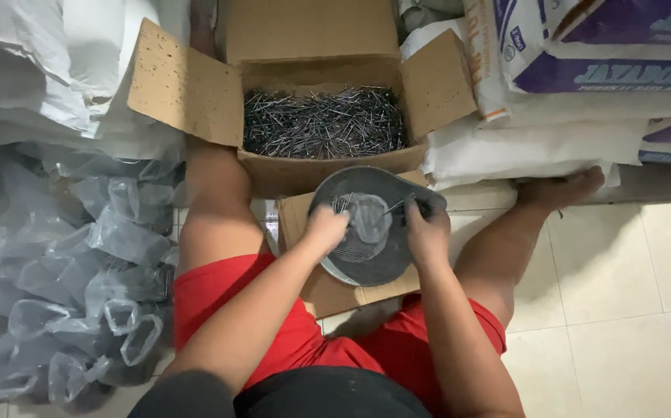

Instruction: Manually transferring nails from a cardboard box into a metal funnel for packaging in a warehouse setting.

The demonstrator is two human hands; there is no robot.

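Sitting on the tiled floor (622,271), we have a round metal pan (374,226) between our knees, resting on a flap of the open cardboard box (320,124) of nails (321,122). Left hand (325,230) curled over nails at the pan's left rim. Right hand (427,231) closed on the right rim, pinching a few nails. Clear plastic bags (80,279) heaped at our left.

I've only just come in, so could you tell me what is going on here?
A person sits on the tiled floor, both hands over a round metal pan holding a small clear bag and a few nails. The left hand and right hand work at the bag. An open cardboard box of nails stands ahead; empty clear bags lie left.
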